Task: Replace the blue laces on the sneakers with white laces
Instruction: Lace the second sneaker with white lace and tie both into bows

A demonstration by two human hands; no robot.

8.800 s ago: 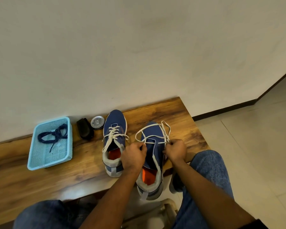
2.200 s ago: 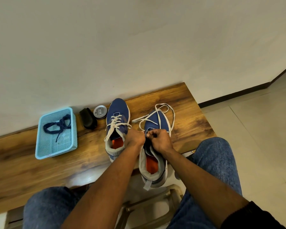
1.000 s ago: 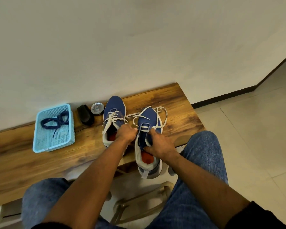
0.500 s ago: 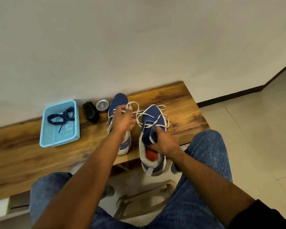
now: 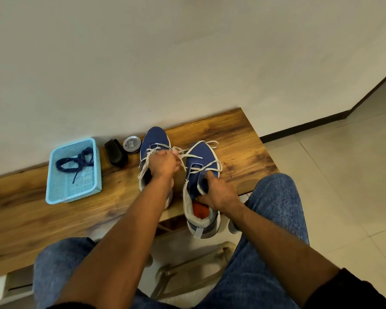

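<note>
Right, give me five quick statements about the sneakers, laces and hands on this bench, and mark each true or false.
1. The blue laces lie in the light blue basket. True.
2. The left hand rests flat on the bench. False: it pinches the white lace above the sneakers.
3. The right hand grips the right-side sneaker at its tongue. True.
4. The left-side sneaker carries blue laces. False: its laces are white.
5. The round tin sits inside the basket. False: it stands on the bench beside a black object.
</note>
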